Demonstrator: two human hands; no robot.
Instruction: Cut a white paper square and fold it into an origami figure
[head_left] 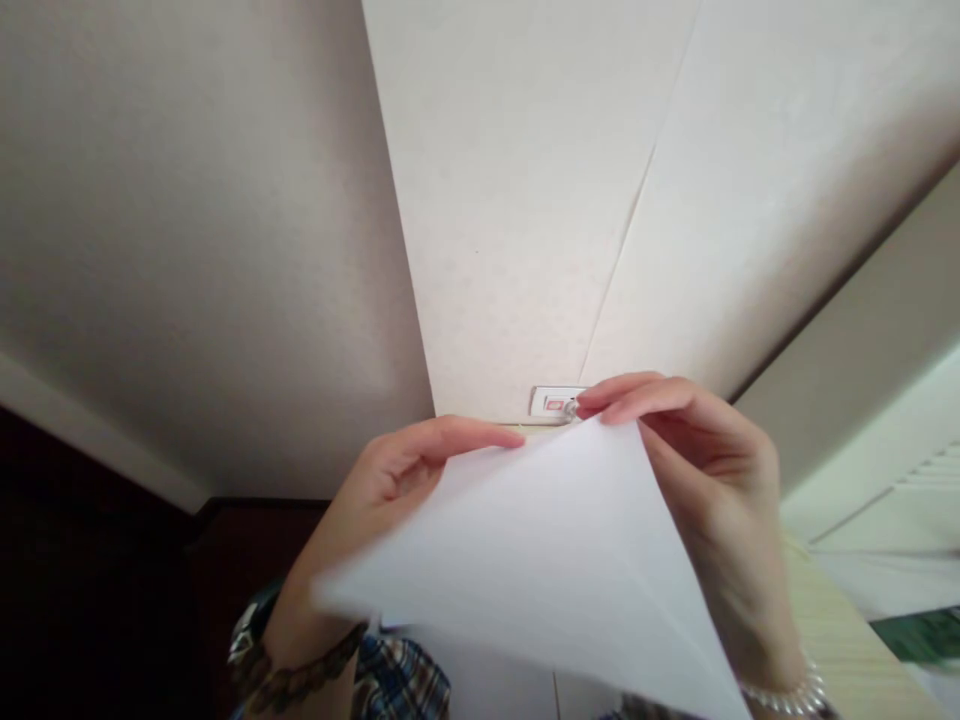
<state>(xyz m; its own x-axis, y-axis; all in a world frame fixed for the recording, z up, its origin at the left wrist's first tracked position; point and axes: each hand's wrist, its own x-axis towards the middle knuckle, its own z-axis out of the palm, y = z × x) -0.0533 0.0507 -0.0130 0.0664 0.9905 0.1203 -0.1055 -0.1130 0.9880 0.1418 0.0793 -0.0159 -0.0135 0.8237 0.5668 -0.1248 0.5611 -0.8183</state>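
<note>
A sheet of white paper (555, 560), apparently folded, is held up in front of my body with a pointed corner at the top. My right hand (712, 470) pinches that top corner between thumb and fingers. Along the upper left part of the sheet, my left hand (397, 480) grips it with the index finger stretched over the edge and the thumb hidden behind. The paper's left tip is blurred and hangs over my left wrist. Dark beads circle the left wrist, and pale beads (795, 690) the right one.
Straight ahead is a pale wall (517, 200) with a seam and a wall socket plate (546, 402) behind my fingers. A light wooden surface (840, 620) shows at the lower right beside white furniture (900, 400). Plaid cloth (397, 675) lies below the paper; the lower left is dark.
</note>
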